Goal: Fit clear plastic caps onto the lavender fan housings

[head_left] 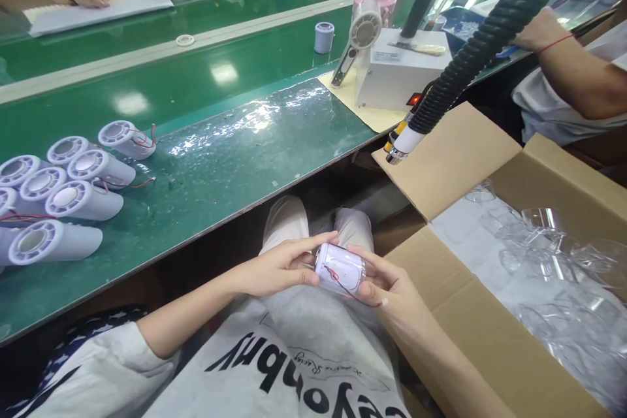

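Note:
Over my lap, a pale lilac plastic cylinder housing (341,269) lies on its side between my two hands. A thin red and dark wire runs across its face toward my right palm. My left hand (281,266) grips the left end with thumb and fingers. Around the right end, a clear rim shows beside the fingers of my right hand (386,277). To the left on the bench, several similar lilac housings (83,201) lie on their sides, some with red wires trailing out.
An open cardboard box (453,300) with several clear plastic pieces (548,255) stands at my right. Above it hangs a black corrugated hose (470,52). A white machine (399,72), a handheld fan (360,36) and a lone housing (324,38) are on the bench. Co-workers' hands show at upper left and right.

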